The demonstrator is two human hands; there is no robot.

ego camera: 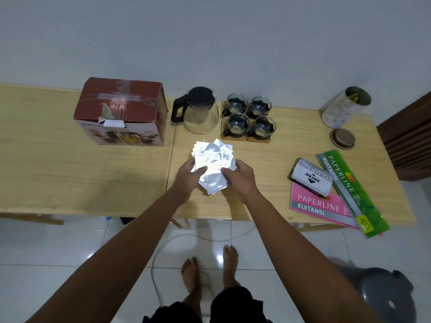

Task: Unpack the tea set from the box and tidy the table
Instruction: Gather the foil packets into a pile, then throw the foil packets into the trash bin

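A stack of several shiny silver foil packets [213, 159] lies fanned on the wooden table [93, 178] in front of me. My left hand [190, 176] grips the stack's left side with the thumb on top, and my right hand [235, 174] grips its right side the same way. Behind them stand the red tea-set box [121, 110], closed and taped, a glass teapot with a black lid and handle [198, 113], and several glass cups in black holders on wooden coasters [248, 118].
At the back right an open jar [342, 107] lies tilted, its round lid [342, 138] beside it. A stamp pad box [311, 177] sits on pink [319, 207] and green [349, 190] receipt books at the right edge. A grey bin [382, 297] stands on the floor.
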